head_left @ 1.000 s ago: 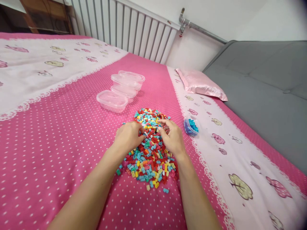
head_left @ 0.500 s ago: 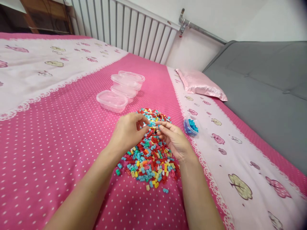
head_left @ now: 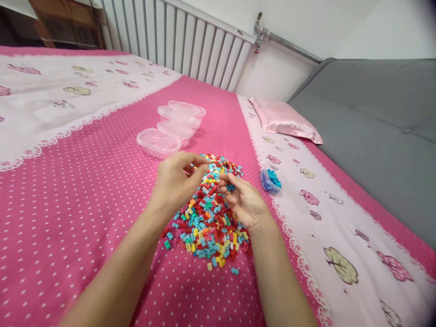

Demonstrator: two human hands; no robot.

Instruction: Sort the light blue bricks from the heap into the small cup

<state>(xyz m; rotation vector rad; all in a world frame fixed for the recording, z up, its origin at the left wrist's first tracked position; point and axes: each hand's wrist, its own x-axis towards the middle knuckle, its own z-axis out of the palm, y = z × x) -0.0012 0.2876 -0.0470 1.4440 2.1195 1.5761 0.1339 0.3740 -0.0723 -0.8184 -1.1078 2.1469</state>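
A heap of small red, blue, yellow and white bricks [head_left: 211, 222] lies on the pink dotted bedspread [head_left: 85, 200]. My left hand [head_left: 175, 181] hovers over the heap's far left side, its thumb and fingers curled loosely with nothing visible in them. My right hand [head_left: 243, 200] is turned palm up over the heap's right side, fingers curled around small blue bricks. A small clear tub [head_left: 271, 180] with blue bricks stands just right of the heap, beyond my right hand.
Several clear plastic tubs [head_left: 172, 129] sit in a cluster beyond the heap. A pink satin pillow [head_left: 284, 119] lies at the back right. A grey sofa [head_left: 378, 131] borders the bed on the right, a white radiator [head_left: 177, 38] stands behind.
Both hands rose from the heap. My right hand turned palm up with blue bricks in it. My left hand brought its fingertips to the right hand, then drew back left.
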